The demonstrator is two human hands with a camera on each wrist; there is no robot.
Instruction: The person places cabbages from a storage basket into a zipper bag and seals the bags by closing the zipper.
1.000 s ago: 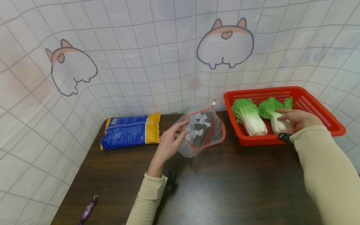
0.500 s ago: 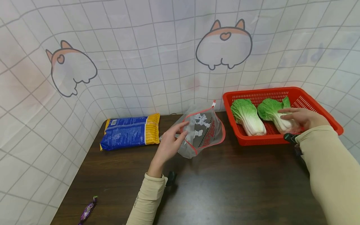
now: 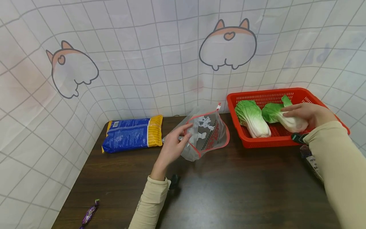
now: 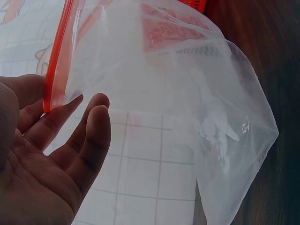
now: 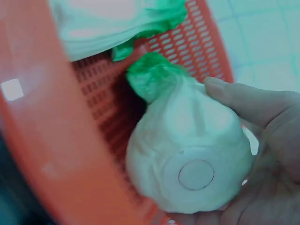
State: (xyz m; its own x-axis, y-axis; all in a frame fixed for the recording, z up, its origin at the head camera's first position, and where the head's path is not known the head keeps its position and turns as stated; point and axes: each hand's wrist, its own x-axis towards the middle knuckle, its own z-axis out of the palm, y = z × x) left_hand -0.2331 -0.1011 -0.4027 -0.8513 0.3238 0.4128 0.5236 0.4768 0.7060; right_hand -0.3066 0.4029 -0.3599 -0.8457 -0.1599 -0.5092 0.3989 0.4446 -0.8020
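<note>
- At lower left, a candy [image 3: 90, 214] lay on the table [image 3: 228, 190].
- Left of centre lay a packet [image 3: 128, 133].
- At centre, the left hand [image 3: 171, 144] pinched the edge of a bag [image 3: 213, 133].
- At right, one cabbage [image 3: 254, 121] rested in the basket [image 3: 260, 143]; beside it, the right hand [image 3: 314, 114] gripped a second cabbage [image 3: 293, 124].

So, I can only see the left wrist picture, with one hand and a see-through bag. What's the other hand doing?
Observer: The right hand is holding a green-and-white cabbage.
Operator: Ooh! Is there another one anywhere?
Observer: Yes, a second cabbage lies in the red basket.
Operator: And what's on the other side of the bag, away from the basket?
Observer: A blue-and-yellow packet, lying flat against the back wall's side of the table.
</note>
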